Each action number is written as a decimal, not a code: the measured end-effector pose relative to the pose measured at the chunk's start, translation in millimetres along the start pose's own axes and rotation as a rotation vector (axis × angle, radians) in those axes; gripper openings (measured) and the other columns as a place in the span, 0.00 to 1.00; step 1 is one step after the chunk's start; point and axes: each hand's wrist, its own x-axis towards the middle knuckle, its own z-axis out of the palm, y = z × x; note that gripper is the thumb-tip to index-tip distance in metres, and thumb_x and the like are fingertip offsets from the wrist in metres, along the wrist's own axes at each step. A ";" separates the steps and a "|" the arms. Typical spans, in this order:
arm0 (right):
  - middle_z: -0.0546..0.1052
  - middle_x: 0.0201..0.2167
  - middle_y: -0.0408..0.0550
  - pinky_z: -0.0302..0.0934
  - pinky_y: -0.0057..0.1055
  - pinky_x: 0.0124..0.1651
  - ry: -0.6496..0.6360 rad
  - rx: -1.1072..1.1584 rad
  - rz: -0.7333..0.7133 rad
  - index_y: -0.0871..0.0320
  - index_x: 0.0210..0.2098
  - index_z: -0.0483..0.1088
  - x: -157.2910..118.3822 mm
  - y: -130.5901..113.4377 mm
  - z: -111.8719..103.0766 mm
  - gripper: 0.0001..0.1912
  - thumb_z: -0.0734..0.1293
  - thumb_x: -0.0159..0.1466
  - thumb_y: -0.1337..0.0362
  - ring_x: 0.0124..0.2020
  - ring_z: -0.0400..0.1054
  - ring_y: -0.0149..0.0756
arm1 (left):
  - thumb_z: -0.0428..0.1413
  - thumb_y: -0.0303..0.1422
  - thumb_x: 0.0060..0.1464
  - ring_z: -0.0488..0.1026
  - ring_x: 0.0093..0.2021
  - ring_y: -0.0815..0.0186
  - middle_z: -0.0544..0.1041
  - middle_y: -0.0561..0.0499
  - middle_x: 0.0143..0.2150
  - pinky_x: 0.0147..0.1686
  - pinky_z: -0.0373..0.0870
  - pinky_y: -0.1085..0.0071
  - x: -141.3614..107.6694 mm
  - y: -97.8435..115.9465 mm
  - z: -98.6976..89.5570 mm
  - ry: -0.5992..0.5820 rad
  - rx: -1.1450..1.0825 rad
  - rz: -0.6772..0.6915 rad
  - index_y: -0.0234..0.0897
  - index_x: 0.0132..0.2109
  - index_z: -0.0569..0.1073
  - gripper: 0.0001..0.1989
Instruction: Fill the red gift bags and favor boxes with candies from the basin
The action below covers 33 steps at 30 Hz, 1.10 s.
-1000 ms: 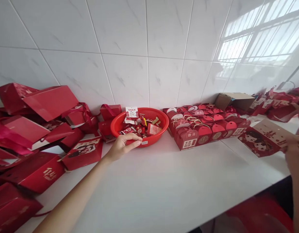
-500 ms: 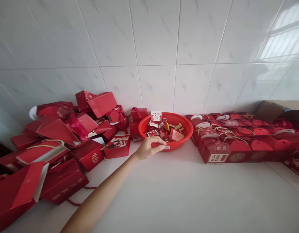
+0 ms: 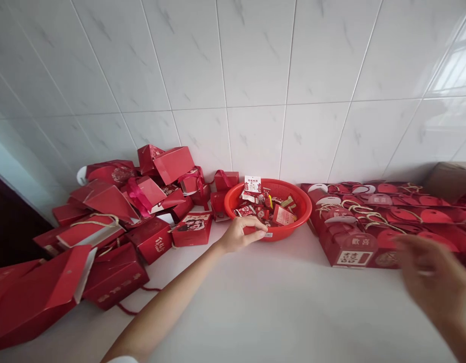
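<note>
Head view: the left hand (image 3: 243, 234) is curling at the near rim of the red basket (image 3: 284, 233), thumb and forefinger nearly meeting, its hold unclear. The blurred right hand (image 3: 435, 282) is hovering near the red boxes (image 3: 356, 248); its opening I cannot tell.

Just a sliver of white sleeve (image 3: 121, 359) on the left arm (image 3: 172, 307), slim bare forearm, slender fingers (image 3: 251, 222), short nails.
</note>
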 end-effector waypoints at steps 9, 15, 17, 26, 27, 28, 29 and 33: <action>0.75 0.27 0.46 0.61 0.32 0.30 -0.534 0.392 -0.425 0.56 0.44 0.68 -71.2 -76.4 74.2 0.12 0.59 0.67 0.76 0.25 0.68 0.35 | 0.59 0.41 0.54 0.80 0.44 0.57 0.83 0.44 0.43 0.47 0.75 0.62 9.2 -2.2 -70.8 0.199 0.165 -0.156 0.36 0.42 0.81 0.14; 0.73 0.25 0.44 0.60 0.31 0.30 -0.560 0.377 -0.338 0.56 0.40 0.67 -72.6 -67.1 76.0 0.09 0.58 0.69 0.74 0.24 0.67 0.33 | 0.60 0.38 0.53 0.79 0.49 0.46 0.82 0.36 0.46 0.46 0.73 0.57 -0.5 -37.7 -109.3 0.418 0.871 -0.736 0.35 0.48 0.75 0.17; 0.73 0.25 0.43 0.60 0.31 0.30 -0.580 0.368 -0.338 0.56 0.39 0.66 -72.3 -68.1 78.9 0.09 0.58 0.69 0.74 0.24 0.66 0.33 | 0.61 0.39 0.53 0.78 0.51 0.42 0.81 0.34 0.47 0.43 0.73 0.57 -2.3 -46.4 -106.9 0.376 0.915 -0.845 0.35 0.50 0.72 0.19; 0.73 0.25 0.44 0.59 0.29 0.27 -0.656 0.344 -0.313 0.55 0.39 0.67 -73.0 -63.3 79.2 0.10 0.57 0.69 0.74 0.23 0.65 0.32 | 0.51 0.27 0.58 0.80 0.47 0.54 0.83 0.45 0.42 0.46 0.71 0.63 5.0 -40.8 -121.7 0.608 0.863 -0.673 0.39 0.53 0.69 0.16; 0.72 0.25 0.44 0.59 0.28 0.27 -0.659 0.342 -0.298 0.55 0.38 0.67 -72.7 -61.8 79.4 0.10 0.57 0.69 0.73 0.23 0.65 0.32 | 0.50 0.27 0.58 0.80 0.46 0.55 0.83 0.45 0.42 0.46 0.71 0.64 4.3 -36.3 -127.5 0.685 0.852 -0.609 0.39 0.51 0.70 0.14; 0.72 0.24 0.44 0.59 0.28 0.27 -0.665 0.341 -0.282 0.55 0.38 0.67 -72.6 -60.4 79.7 0.10 0.57 0.69 0.73 0.23 0.65 0.32 | 0.49 0.28 0.58 0.80 0.44 0.56 0.83 0.46 0.41 0.47 0.71 0.64 3.1 -31.6 -133.2 0.766 0.842 -0.534 0.39 0.49 0.71 0.13; 0.72 0.25 0.44 0.59 0.28 0.27 -0.672 0.340 -0.267 0.55 0.38 0.68 -72.8 -59.4 80.2 0.10 0.57 0.69 0.73 0.23 0.65 0.32 | 0.48 0.29 0.58 0.80 0.43 0.57 0.82 0.46 0.41 0.47 0.72 0.65 1.6 -27.0 -138.4 0.838 0.834 -0.458 0.38 0.47 0.72 0.12; 0.74 0.26 0.45 0.60 0.28 0.27 -0.712 0.342 -0.232 0.55 0.37 0.68 -75.7 -58.3 81.9 0.11 0.57 0.69 0.72 0.24 0.66 0.32 | 0.48 0.34 0.58 0.80 0.38 0.60 0.81 0.46 0.39 0.45 0.73 0.66 -5.5 -13.3 -148.4 0.809 0.750 -0.326 0.37 0.44 0.73 0.12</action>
